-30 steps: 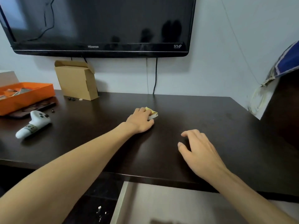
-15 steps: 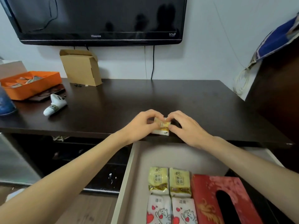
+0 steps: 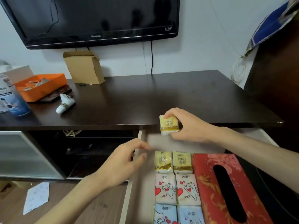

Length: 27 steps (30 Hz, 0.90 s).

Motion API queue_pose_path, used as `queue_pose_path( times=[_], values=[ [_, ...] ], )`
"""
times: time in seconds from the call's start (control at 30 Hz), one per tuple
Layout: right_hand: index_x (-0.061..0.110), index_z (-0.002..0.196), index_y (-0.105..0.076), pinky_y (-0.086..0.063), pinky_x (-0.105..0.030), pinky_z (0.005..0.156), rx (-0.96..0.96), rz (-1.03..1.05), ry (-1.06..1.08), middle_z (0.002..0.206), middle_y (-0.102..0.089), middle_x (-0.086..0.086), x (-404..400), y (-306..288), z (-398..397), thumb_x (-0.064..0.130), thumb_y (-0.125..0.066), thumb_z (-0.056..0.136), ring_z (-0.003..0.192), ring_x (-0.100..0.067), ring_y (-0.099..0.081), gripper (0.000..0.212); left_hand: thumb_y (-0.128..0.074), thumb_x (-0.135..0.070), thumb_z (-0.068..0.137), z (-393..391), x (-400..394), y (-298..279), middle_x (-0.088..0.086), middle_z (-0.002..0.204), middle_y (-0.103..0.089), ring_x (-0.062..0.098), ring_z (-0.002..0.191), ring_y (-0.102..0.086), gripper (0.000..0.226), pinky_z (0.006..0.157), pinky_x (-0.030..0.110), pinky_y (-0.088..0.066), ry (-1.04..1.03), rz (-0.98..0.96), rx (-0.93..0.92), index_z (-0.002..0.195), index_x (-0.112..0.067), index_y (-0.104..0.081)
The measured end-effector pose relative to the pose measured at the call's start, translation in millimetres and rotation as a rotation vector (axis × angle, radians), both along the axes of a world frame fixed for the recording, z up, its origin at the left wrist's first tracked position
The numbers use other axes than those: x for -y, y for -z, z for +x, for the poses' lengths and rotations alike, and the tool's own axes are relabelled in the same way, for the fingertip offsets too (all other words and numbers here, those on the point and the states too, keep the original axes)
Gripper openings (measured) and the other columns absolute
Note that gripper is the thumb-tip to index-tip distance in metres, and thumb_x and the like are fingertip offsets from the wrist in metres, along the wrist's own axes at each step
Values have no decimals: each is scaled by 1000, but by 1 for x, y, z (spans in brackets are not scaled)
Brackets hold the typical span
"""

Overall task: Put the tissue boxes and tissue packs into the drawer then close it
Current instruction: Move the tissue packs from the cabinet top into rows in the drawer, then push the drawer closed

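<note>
My right hand [image 3: 189,126] holds a small yellow tissue pack [image 3: 169,125] in the air above the back of the open drawer [image 3: 129,188], just in front of the dark desk's edge. My left hand [image 3: 123,164] hovers empty with its fingers apart over the drawer's left wall. Inside the drawer lie two yellow packs [image 3: 173,161], two white cat-print packs [image 3: 176,189] and two blue packs [image 3: 178,214] in two columns. A red patterned tissue box [image 3: 226,188] lies to their right.
On the dark desk [image 3: 145,97] stand a cardboard box [image 3: 84,67], an orange tray [image 3: 42,86], a white controller [image 3: 65,104] and a blue-white canister [image 3: 11,97]. A television [image 3: 97,20] hangs above. A paper sheet [image 3: 37,196] lies on the wooden floor.
The yellow pack left the desktop; both hands held it at the desk edge, and now only my right hand holds it while my left hand has dropped toward the drawer's left wall.
</note>
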State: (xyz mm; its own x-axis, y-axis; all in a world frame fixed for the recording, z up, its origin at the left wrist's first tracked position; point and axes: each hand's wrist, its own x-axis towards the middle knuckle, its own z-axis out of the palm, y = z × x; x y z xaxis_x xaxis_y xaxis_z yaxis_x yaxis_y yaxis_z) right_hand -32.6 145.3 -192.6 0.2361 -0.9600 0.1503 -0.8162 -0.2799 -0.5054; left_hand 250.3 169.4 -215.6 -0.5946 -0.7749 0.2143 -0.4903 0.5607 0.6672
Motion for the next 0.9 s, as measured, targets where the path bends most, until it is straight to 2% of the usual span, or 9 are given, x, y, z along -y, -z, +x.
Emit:
queue_pose_path(
  times=[0.1,0.17,0.23,0.33,0.43,0.53,0.67,0.8,0.9],
  values=[
    [47,114,-45,-42,-15,66,-14,103,7,106,-52,29,-45,16,-6,40,-73,69,96,9,-52,53,-56,-30,92,9,-25,18,-27,115,-61,-4,114,-55,24,95,28,-46,16,-89,126,114,-37,-64],
    [45,112,-46,-39,-13,65,-143,130,-9,102,-50,27,-62,26,-9,54,-76,69,95,15,-47,53,-55,-29,91,9,-34,27,-26,117,-59,-5,115,-51,26,97,25,-43,20,-140,172,115,-36,-63],
    [41,111,-49,-36,-15,64,-196,154,-20,104,-49,23,-69,33,-11,61,-79,70,94,11,-48,55,-58,-23,90,8,-38,36,-22,119,-60,0,117,-52,26,100,22,-40,14,-163,163,114,-31,-65],
    [36,109,-52,-36,-25,72,-197,184,-13,108,-51,18,-70,43,-9,59,-81,74,92,-4,-50,51,-61,-14,90,7,-41,45,-14,121,-61,6,120,-53,26,104,30,-40,-17,-165,134,113,-24,-68],
    [37,107,-52,-40,-34,80,-238,191,-7,113,-53,14,-69,46,-6,59,-78,78,98,-7,-48,44,-61,-12,89,6,-46,51,-12,120,-63,9,118,-54,26,104,36,-41,-14,-202,157,112,-22,-69],
    [34,106,-59,-42,-34,89,-211,200,-17,118,-53,13,-74,44,-2,58,-70,86,103,-6,-45,33,-60,-14,90,6,-51,52,-14,119,-62,6,118,-53,25,104,34,-42,-23,-170,145,111,-25,-69],
    [29,108,-69,-43,-40,103,-127,101,7,120,-55,7,-95,32,-1,44,-66,95,110,-12,-51,21,-60,-18,95,7,-61,45,-18,122,-61,-2,121,-49,24,106,30,-41,-48,-92,160,116,-27,-68],
    [36,108,-67,-41,-31,103,-108,62,-33,123,-58,15,-140,16,-3,42,-65,96,120,-4,-50,14,-59,-23,96,11,-85,27,-17,122,-63,1,119,-53,23,107,35,-42,-23,-52,166,117,-27,-68],
    [38,114,-65,-41,-22,101,-98,46,-24,124,-59,23,-190,14,-7,46,-63,95,122,3,-50,20,-54,-43,93,16,-117,15,-21,118,-64,1,115,-57,27,102,37,-45,13,-60,183,115,-33,-67]
  ],
)
